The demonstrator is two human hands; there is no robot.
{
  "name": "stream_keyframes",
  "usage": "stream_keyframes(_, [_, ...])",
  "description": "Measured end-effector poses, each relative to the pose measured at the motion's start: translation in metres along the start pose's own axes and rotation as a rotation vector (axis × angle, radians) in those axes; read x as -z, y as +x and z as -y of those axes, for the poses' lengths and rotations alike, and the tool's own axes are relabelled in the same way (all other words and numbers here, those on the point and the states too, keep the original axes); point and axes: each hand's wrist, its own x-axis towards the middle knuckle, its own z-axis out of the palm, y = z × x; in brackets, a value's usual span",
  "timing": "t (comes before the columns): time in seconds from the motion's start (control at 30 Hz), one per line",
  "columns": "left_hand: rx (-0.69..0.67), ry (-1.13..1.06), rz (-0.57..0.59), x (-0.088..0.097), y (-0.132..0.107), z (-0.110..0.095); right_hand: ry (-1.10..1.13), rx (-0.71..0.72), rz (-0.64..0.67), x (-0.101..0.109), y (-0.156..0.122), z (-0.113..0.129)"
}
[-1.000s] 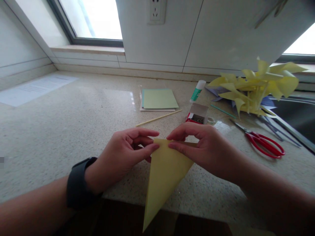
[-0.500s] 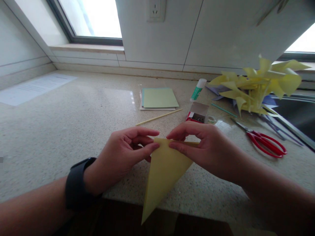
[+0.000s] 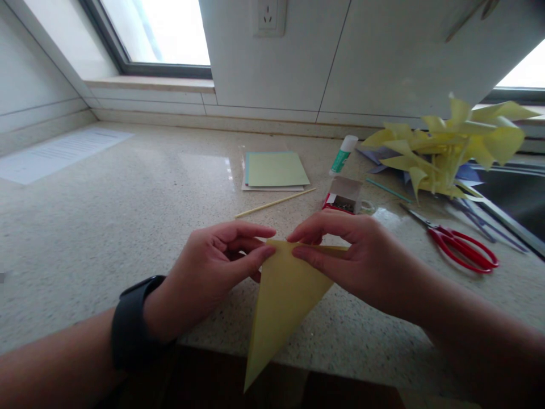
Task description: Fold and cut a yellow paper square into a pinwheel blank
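A folded sheet of yellow paper [image 3: 287, 301], shaped like a triangle, is held up between both hands at the counter's front edge, one point hanging down past it. My left hand [image 3: 223, 258] pinches its upper left corner between thumb and fingers; a dark watch is on that wrist. My right hand [image 3: 340, 253] grips the top edge right of there, thumb in front and index finger behind. Beyond the hands lie a thin yellow stick [image 3: 276, 203] and an open small red box [image 3: 340, 199] of tiny dark items, partly hidden by my right hand.
On the speckled counter [image 3: 128, 227] are a stack of coloured paper [image 3: 276, 169], a glue stick [image 3: 344, 154], a teal stick [image 3: 388, 190] and red-handled scissors [image 3: 457, 244]. Yellow paper pinwheels [image 3: 460, 142] stand by the sink [image 3: 517, 193]. A printed sheet [image 3: 63, 150] lies far left.
Both hands keep the same hold on the yellow paper. Only a very slight shift of the view shows.
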Motion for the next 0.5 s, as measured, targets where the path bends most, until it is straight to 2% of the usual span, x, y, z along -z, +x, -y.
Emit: stream_keyframes(0.5, [-0.04,0.019,-0.024,-0.0007,-0.0022,0.0008,0.011,0.013,-0.011,-0.0008,-0.0019,0.0005])
